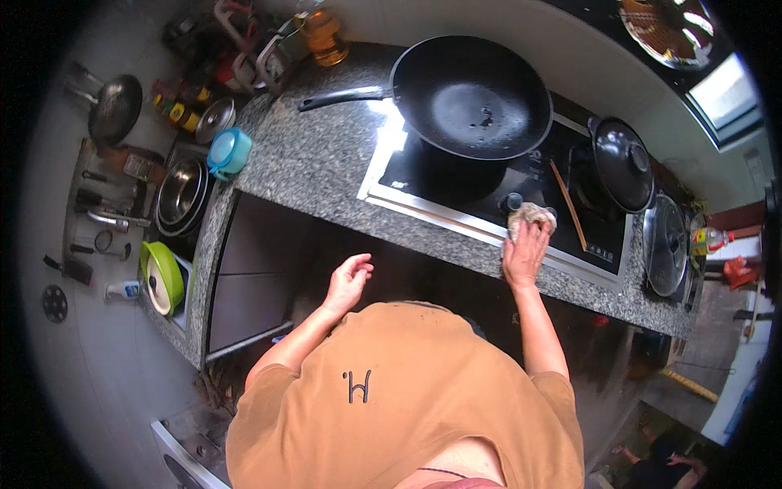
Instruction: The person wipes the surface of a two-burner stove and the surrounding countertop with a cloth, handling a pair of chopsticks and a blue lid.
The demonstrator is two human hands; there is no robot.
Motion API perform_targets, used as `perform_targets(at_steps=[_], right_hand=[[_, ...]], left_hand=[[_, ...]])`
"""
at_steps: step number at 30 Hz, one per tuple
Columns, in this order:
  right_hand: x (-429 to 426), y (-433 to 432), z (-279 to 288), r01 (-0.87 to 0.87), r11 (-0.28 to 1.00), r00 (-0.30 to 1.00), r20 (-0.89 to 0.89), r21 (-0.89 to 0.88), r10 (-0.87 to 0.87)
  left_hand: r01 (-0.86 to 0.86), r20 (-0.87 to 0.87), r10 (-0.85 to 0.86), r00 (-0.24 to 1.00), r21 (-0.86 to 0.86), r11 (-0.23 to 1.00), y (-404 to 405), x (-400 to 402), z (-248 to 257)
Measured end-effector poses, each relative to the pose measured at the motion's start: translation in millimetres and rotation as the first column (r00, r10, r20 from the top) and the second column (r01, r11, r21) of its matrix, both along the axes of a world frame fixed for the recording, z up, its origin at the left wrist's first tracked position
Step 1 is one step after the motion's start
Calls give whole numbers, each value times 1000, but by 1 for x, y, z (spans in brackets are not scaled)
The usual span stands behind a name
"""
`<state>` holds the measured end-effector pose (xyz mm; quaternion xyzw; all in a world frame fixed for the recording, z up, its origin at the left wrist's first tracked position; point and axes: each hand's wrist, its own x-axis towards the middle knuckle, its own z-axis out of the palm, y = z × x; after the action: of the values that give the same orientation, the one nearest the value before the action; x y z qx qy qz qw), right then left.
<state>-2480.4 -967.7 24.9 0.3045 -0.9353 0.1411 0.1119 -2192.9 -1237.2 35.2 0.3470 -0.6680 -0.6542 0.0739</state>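
My right hand (526, 253) presses a bunched, stained cloth (530, 219) onto the front of the black glass gas hob (440, 168), beside a control knob (512, 202). My left hand (349, 282) hangs in the air short of the granite counter's front edge, fingers loosely curled and holding nothing. Behind the cloth, a large black wok (470, 98) sits on the left burner, its handle pointing left. A black lidded pot (620, 165) stands on the right side. Between pot and cloth lies a pair of wooden chopsticks (568, 205) on the glass.
A glass lid (665, 244) lies at the counter's right end. On the left are a turquoise container (229, 151), steel bowls (182, 194) and a green basin (164, 278). An oil bottle (325, 38) stands at the back. Another person (666, 458) is low at the far right.
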Motion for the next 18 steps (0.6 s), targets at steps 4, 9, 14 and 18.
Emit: perform_targets(at_steps=[4,9,14,18], right_hand=[[20,-20,-28,124,990,988,-80,-60,-129],[88,-75,-26,-142,988,989,-57,-61,139],[136,-208,-5,-315,944,945,62,-96,322],[160,-333,-14,-390,909,915,47,-146,400]], left_hand=[[-2,-54,4,999,33,999,-33,19,-2],[236,18,-235,972,-148,960,-88,37,22],[185,-27,-187,982,-49,981,-148,96,14],[115,54,-112,992,-51,992,-200,149,24]])
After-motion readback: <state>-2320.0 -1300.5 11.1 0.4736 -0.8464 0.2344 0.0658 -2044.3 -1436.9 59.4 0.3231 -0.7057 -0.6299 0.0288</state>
